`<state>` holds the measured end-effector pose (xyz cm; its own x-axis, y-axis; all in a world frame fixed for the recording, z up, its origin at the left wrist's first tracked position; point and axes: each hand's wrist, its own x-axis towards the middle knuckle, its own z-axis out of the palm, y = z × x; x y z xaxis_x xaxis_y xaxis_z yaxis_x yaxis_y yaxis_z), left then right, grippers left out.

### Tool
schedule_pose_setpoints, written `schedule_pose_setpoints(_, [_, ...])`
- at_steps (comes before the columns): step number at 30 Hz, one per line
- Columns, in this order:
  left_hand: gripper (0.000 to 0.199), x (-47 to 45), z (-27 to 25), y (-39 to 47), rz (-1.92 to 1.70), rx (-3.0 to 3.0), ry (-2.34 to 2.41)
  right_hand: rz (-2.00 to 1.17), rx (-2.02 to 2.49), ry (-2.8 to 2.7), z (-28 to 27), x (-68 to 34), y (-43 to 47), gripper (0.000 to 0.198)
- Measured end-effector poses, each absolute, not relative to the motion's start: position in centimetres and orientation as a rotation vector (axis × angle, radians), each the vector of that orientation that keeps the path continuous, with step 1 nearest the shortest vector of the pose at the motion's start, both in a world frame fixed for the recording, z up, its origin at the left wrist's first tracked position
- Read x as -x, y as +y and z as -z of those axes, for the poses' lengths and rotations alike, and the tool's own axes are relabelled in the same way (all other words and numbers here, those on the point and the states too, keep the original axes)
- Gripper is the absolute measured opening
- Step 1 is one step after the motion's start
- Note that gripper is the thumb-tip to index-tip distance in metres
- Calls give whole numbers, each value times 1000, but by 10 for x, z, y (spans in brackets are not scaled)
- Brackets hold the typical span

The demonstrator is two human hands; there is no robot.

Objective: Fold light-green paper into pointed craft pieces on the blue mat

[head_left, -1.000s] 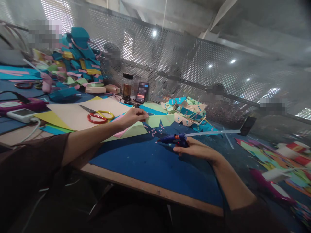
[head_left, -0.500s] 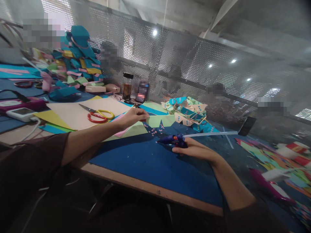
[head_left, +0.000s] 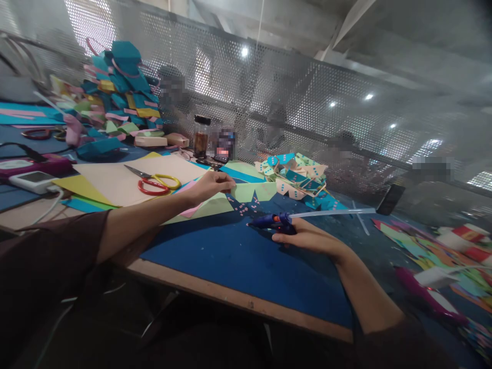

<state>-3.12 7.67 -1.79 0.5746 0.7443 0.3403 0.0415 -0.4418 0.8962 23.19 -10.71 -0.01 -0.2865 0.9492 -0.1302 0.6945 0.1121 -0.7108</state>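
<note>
My left hand (head_left: 211, 188) is closed in a pinch on the left end of a pale green paper strip (head_left: 263, 191), which has notches along its lower edge. Tiny pink paper pieces (head_left: 242, 208) lie scattered on the blue mat (head_left: 246, 271) just below the strip. Wrapped around the handle of a dark blue glue gun (head_left: 271, 221) is my right hand (head_left: 307, 236). The nozzle points left, close to the pink pieces; whether it touches one is too small to tell. A long clear glue stick (head_left: 338, 211) sticks out of the gun's back.
Scissors (head_left: 156, 183) with red and yellow handles rest on cream paper (head_left: 111, 177). Behind the strip is a pile of dotted paper shapes (head_left: 295, 177). A drink bottle (head_left: 201, 137) and a phone (head_left: 225, 145) stand at the back. Coloured sheets (head_left: 407, 243) lie at right.
My two hands, the strip and the glue gun are in nearly the same places. A pink loop now shows above the blue paper heap at the back left.
</note>
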Motion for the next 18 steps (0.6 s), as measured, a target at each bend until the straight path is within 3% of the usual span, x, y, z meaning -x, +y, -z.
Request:
schedule_pose_setpoints(10, [22,33,14,69,-940,-1916,644,-994,1572,-1970,-1,-226,-109,33])
schedule_pose_setpoints(18, [21,34,10,56,-865,-1985,607,-792,1502,-1873,-2,-216,-111,28])
